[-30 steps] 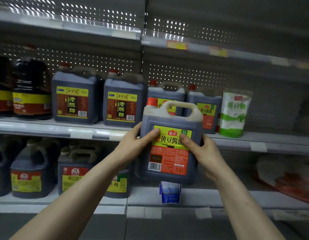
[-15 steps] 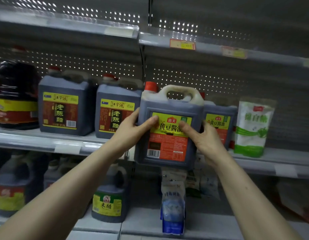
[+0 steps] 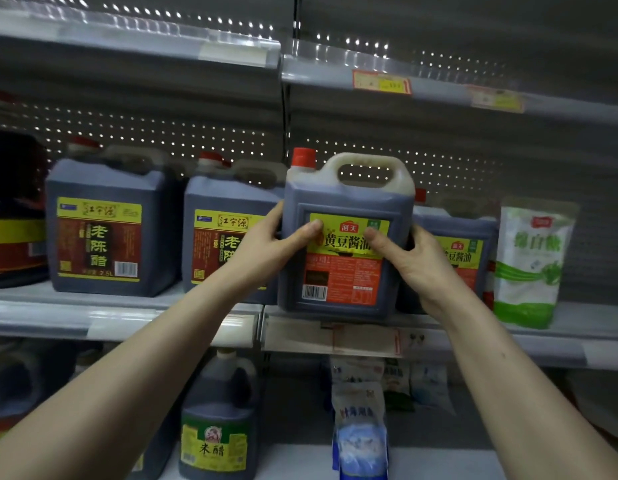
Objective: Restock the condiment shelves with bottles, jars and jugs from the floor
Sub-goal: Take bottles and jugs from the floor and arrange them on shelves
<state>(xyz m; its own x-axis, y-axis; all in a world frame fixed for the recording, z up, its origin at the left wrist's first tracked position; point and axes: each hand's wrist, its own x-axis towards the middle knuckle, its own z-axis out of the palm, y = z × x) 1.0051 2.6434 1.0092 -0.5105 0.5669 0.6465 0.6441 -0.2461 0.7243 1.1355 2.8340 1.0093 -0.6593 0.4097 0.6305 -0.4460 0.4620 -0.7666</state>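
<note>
Both the left hand [image 3: 266,244] and the right hand [image 3: 420,263] curl round the sides of the soy sauce jug [image 3: 345,275], thumbs on its label. It stands upright at the front edge of the middle shelf [image 3: 543,341], beside a vinegar jug [image 3: 226,202].

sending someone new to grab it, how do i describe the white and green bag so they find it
Find the middle shelf with its row of dark jugs. At the right end, beside the last soy sauce jug, stands the white and green bag. It is the only pale, soft pouch on that shelf.
</note>
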